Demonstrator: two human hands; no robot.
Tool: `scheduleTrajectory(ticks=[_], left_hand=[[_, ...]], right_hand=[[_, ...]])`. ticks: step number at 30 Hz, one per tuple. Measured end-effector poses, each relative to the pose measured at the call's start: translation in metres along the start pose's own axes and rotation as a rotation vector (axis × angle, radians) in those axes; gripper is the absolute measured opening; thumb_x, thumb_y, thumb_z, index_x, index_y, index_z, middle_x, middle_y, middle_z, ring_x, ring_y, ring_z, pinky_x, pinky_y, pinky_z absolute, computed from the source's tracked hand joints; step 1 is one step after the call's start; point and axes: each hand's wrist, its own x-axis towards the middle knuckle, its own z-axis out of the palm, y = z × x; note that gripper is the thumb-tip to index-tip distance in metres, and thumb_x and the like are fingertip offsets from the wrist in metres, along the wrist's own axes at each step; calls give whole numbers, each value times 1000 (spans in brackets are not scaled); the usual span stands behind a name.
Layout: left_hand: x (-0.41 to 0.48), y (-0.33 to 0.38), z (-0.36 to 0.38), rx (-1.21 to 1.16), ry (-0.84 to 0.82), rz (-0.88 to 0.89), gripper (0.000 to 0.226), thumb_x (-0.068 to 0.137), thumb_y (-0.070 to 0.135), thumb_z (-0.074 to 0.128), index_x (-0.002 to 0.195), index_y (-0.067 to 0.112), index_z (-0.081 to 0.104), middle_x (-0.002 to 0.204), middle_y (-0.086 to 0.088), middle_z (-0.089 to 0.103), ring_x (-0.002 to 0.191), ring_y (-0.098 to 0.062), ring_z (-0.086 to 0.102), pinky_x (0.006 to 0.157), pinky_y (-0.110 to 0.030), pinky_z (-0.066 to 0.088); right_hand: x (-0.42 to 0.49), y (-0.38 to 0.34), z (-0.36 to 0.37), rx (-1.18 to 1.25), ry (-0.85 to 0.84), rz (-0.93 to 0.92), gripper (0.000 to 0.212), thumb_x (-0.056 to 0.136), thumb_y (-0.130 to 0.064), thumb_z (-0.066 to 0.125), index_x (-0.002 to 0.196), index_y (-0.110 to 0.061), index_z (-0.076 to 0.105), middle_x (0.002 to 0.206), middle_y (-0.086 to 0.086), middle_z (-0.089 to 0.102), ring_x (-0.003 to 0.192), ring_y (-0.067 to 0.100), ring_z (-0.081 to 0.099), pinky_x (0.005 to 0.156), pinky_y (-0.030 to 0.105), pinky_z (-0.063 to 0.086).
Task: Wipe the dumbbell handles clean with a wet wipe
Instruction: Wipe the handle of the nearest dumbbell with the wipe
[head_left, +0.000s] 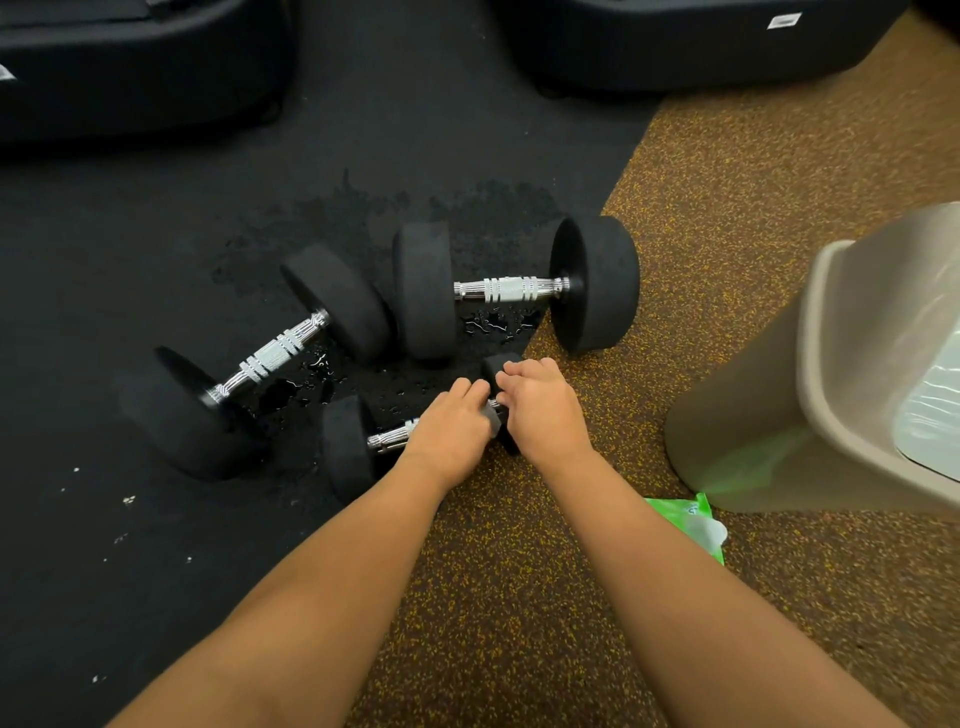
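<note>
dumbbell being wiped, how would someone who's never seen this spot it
Find the seam where the black mat meets the speckled brown floor. Of the three lying there, it is the nearest dumbbell, the smallest and the only one being gripped.

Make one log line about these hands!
left hand: grips wipe on small dumbbell handle | right hand: holds dumbbell end
</note>
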Motion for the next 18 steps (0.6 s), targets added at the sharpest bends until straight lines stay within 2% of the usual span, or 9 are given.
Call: scheduleTrajectory(ticks=[7, 9, 12, 18], left_hand=[[5, 0, 1, 20, 1, -8, 32, 95, 18, 45, 121, 6, 58, 123, -8, 43, 114, -26, 40, 90, -36, 43], [3, -2, 0, 44, -6, -14, 32, 95, 18, 44, 120, 3, 58, 122, -9, 43, 114, -26, 40, 90, -37, 43], [0, -5, -2, 70, -20, -27, 31, 96, 19, 41, 114, 2, 61, 123, -10, 42, 115, -28, 40, 89, -38, 43], [-1, -7, 2, 37, -4, -24, 30, 95, 20, 47, 114, 6, 64, 123, -8, 42, 115, -27, 39, 89, -36, 41]], right_hand=[[1, 2, 3, 5, -2, 9, 24, 87, -14, 60, 111, -10, 66, 114, 6, 61, 106, 25, 48, 83, 35, 47], [2, 1, 3, 3, 17, -2, 21, 84, -10, 63, 105, -9, 68, 108, 8, 64, 100, 27, 51, 79, 37, 50], [3, 1, 4, 8, 61, -19, 12, 75, -2, 70, 86, -5, 71, 92, 11, 67, 82, 31, 55, 66, 37, 54], [3, -1, 6, 6, 61, -14, 11, 77, -3, 68, 87, -5, 71, 92, 12, 67, 83, 32, 55, 68, 36, 53]])
